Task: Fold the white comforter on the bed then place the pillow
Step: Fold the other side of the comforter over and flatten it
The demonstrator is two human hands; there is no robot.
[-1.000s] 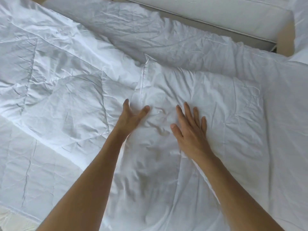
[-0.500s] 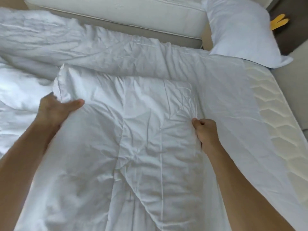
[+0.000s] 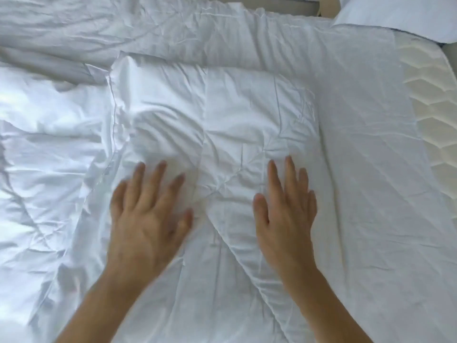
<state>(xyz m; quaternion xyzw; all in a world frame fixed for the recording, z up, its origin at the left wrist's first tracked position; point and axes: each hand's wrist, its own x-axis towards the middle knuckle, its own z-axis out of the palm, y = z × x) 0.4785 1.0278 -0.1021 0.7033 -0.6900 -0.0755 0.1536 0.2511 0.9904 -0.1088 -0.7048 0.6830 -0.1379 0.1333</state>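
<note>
The white comforter point(image 3: 222, 112) lies folded over itself across the bed, its upper layer ending in a puffy edge at the top and a seam down the left. My left hand point(image 3: 146, 219) rests flat on this layer with fingers spread, slightly blurred. My right hand point(image 3: 286, 211) presses flat on it too, near the layer's right edge. Neither hand holds any cloth. A white pillow point(image 3: 395, 16) shows partly at the top right corner.
More of the comforter bunches up at the left point(image 3: 44, 154). A wrinkled white sheet point(image 3: 366, 149) covers the bed on the right. The quilted mattress edge point(image 3: 430, 115) runs down the far right. A headboard strip sits behind the pillow.
Half a second ago both hands gripped the folded layer's edges. They have let go and now lie flat and open on top of it, closer together.
</note>
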